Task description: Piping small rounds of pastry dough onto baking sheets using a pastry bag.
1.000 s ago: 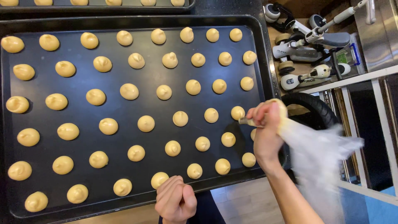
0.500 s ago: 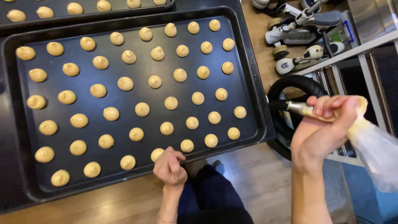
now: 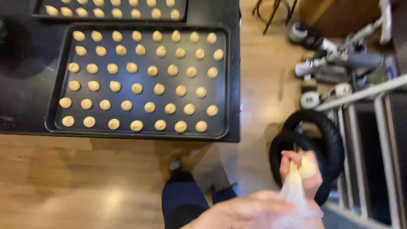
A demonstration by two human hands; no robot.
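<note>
On the left, a dark baking tray [image 3: 57, 106] lies on a black table [image 3: 25, 85]. The tray is filled with rows of small round dough mounds [image 3: 149, 107], pale yellow, each one apart from the others. A second tray [image 3: 182, 10] with the same mounds lies on the far side, just beside the first one. Near the table is a wooden floor [image 3: 63, 186], and the dark trouser leg [image 3: 182, 201] of the person shows at the near edge.

To the right of the leg, the left hand [image 3: 237, 212] touches the lower part of a clear piping bag [image 3: 294, 199]; the picture is blurred here, so one cannot tell if it grips the bag. Further right, the right hand [image 3: 303, 174] is clenched around the upper part of the bag. Both hands and the bag are well apart from the trays, over the floor. Behind the right hand lie two black tyres [image 3: 326, 135]. On the far right stand a metal rack [image 3: 373, 127] and some grey tools [image 3: 335, 68].
</note>
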